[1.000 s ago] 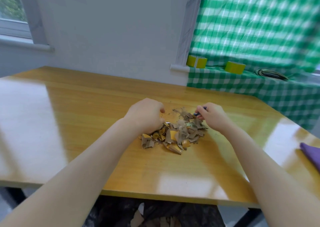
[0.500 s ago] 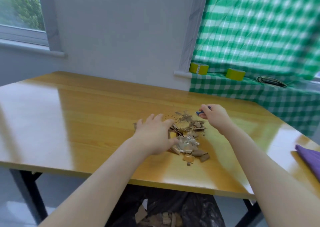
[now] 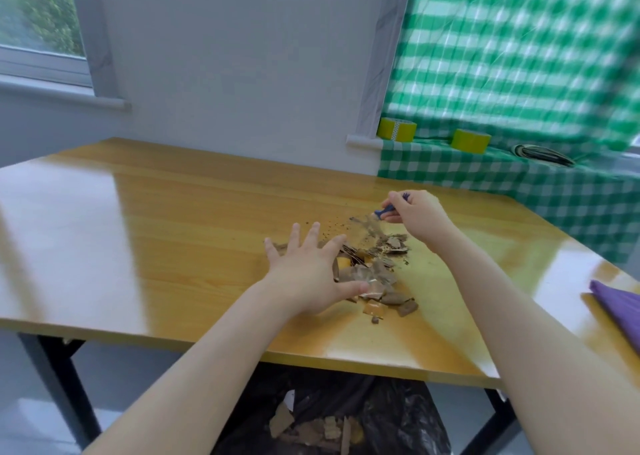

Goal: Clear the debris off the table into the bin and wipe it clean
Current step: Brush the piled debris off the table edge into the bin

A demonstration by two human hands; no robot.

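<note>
Debris pile (image 3: 375, 283) is sitting mid-table (image 3: 156, 239), near the edge above the bin (image 3: 408, 416). Left hand (image 3: 308, 279) fingers are spreading flat over it; right hand (image 3: 420, 219) fingers are pinching a small blue tool (image 3: 387, 209). Some scraps are lying in the bin; pile and wiping remaining, I'd judge.

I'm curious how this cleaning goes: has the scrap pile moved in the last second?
Yes: the scrap pile has spread toward the table's near edge, its nearest pieces now closer to it.
</note>
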